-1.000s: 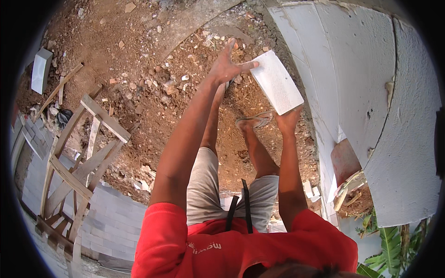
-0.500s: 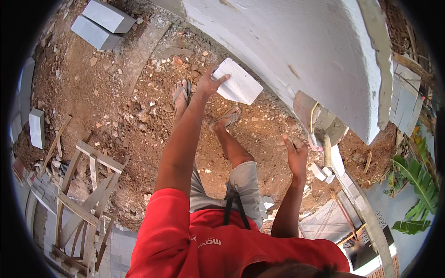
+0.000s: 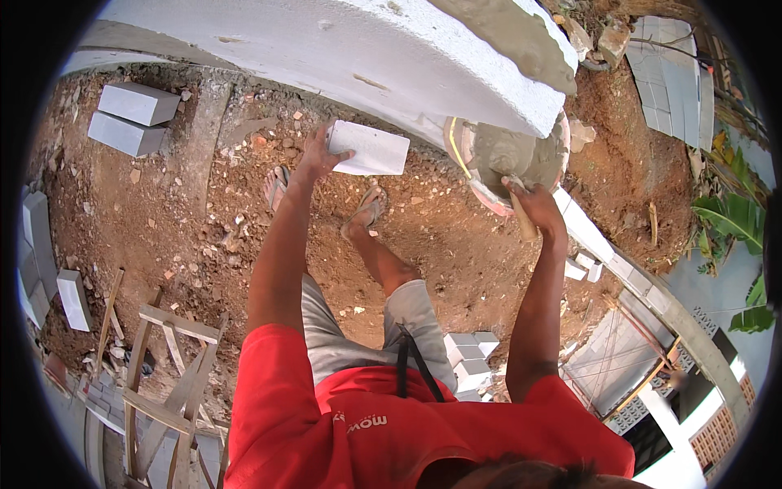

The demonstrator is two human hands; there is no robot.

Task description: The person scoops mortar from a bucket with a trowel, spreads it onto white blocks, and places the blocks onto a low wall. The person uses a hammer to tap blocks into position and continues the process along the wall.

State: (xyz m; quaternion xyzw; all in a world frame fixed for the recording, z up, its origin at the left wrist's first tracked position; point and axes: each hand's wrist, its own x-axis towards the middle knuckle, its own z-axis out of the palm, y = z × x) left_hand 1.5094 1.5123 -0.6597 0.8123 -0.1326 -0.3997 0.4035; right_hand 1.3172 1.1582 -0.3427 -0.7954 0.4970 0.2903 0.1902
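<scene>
My left hand (image 3: 319, 155) grips a pale grey-white building block (image 3: 371, 149) by its left end, thumb across its top, and holds it beside the wall. My right hand (image 3: 533, 205) is closed around the pale wooden handle of a tool (image 3: 522, 222) at the rim of a bucket (image 3: 491, 199). The tool's head cannot be made out. Wet grey mortar (image 3: 542, 159) lies in the bucket. Above both hands runs a white block wall (image 3: 326, 65), with a band of grey mortar (image 3: 517, 37) along its top at the right.
Two blocks (image 3: 126, 133) lie at the far left, with more blocks (image 3: 73, 300) at the left edge. A wooden trestle (image 3: 163, 416) stands near left. Several blocks (image 3: 468, 359) are stacked beside my leg. Rubble covers the reddish soil (image 3: 220, 204); leafy plants (image 3: 733, 216) grow at right.
My right hand, empty and apart from the bucket before, has closed on the wooden handle. My left hand still holds the block, now more level in view. The view has turned toward the bucket.
</scene>
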